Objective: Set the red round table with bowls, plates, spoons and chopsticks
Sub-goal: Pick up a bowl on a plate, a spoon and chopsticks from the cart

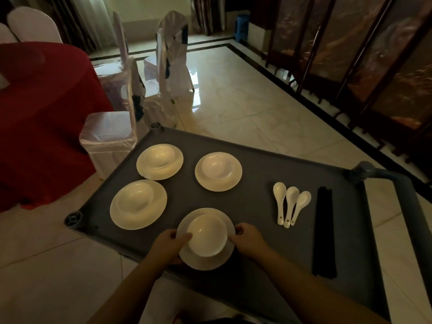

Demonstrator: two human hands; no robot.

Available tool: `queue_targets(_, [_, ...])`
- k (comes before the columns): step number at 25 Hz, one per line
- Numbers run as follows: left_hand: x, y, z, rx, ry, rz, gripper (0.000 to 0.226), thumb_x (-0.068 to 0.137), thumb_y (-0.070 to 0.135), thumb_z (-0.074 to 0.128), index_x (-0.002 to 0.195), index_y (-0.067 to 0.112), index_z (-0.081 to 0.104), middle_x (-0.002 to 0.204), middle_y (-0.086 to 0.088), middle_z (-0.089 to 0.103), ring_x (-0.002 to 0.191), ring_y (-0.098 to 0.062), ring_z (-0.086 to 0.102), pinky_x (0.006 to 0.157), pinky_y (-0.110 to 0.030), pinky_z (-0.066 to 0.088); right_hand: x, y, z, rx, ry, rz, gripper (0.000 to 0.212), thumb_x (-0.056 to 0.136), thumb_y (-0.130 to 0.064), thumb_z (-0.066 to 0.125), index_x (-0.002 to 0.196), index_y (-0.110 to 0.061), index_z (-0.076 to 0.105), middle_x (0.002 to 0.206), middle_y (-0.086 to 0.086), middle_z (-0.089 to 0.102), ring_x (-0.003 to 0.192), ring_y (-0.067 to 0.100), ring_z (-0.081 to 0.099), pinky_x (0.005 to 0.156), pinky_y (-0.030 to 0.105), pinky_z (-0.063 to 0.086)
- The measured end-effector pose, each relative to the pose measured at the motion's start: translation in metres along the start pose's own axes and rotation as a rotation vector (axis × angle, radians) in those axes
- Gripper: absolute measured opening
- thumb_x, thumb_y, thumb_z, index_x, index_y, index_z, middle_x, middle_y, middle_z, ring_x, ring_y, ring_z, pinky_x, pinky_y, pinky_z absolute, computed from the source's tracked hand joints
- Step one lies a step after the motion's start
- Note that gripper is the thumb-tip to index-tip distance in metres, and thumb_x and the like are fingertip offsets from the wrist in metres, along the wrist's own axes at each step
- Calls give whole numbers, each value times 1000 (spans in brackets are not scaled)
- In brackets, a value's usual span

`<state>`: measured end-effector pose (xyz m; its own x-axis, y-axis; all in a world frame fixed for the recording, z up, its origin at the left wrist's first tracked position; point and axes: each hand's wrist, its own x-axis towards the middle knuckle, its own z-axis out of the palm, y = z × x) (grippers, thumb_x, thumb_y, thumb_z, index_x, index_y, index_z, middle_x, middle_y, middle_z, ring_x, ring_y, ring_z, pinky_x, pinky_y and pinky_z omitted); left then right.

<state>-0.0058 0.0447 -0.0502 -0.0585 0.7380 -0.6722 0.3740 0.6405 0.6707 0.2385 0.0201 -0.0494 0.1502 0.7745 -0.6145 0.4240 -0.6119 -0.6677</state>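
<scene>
My left hand [168, 244] and right hand [248, 239] squeeze the round white plate [205, 261] between them, a white bowl [207, 235] on it

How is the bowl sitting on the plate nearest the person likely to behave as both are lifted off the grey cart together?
The bowl sits loose on the plate, so it will probably slide if tilted; both look glossy. It appears to be ceramic, likely stiff, fairly heavy and breakable. The left hand and right hand grip opposite rims, which should keep it level.
</scene>
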Motion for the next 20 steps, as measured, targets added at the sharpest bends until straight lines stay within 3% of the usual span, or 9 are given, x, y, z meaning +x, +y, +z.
queue_targets(2, [2,2,2,-29,-30,-5,53,86,42,75,128,18,55,110,-2,58,96,-22,62,65,-38,64,0,5,0,31,14,14,36,87,-10,67,123,-16,61,97,-6,59,87,10,60,70,25,51])
queue_targets(5, [4,8,9,-118,-69,-28,39,85,45,74,114,26,57,109,1,57,96,-22,60,65,-41,63,-4,8,-9,82,47,18,35,88,-6,67,120,-18,61,100,-5,60,89,11,59,74,27,52])
queue_targets(10, [5,29,29,-145,-128,16,15,95,26,64,108,29,57,118,-3,57,99,-25,61,69,-44,61,-16,13,-40,193,125,10,33,87,1,62,116,-16,63,113,5,67,103,24,65,90,47,58])
queue_targets(12, [2,38,41,-131,-180,51,21,95,20,64,111,30,54,122,-4,57,105,-29,62,76,-48,62,-23,17,-55,248,156,-6,34,90,2,58,117,-17,62,111,3,68,102,24,66,85,44,60])
queue_targets(15, [-4,49,55,-207,-282,58,30,94,15,65,116,31,53,127,-6,56,113,-34,61,84,-55,60,-29,21,-74,310,191,-34,34,92,2,56,118,-18,62,110,1,66,98,21,65,64,30,60])
queue_targets(17, [-8,53,63,-291,-342,61,31,95,14,62,120,32,54,128,-6,57,115,-36,60,82,-55,61,-29,24,-84,328,217,-35,29,94,-3,57,116,-20,62,109,0,64,96,21,65,55,24,57])
queue_targets(20, [-12,56,72,-349,-387,79,35,96,12,60,123,34,55,130,-7,56,115,-37,60,70,-48,63,-24,27,-101,380,253,-6,14,99,-21,59,111,-21,66,106,2,67,88,22,69,56,26,60])
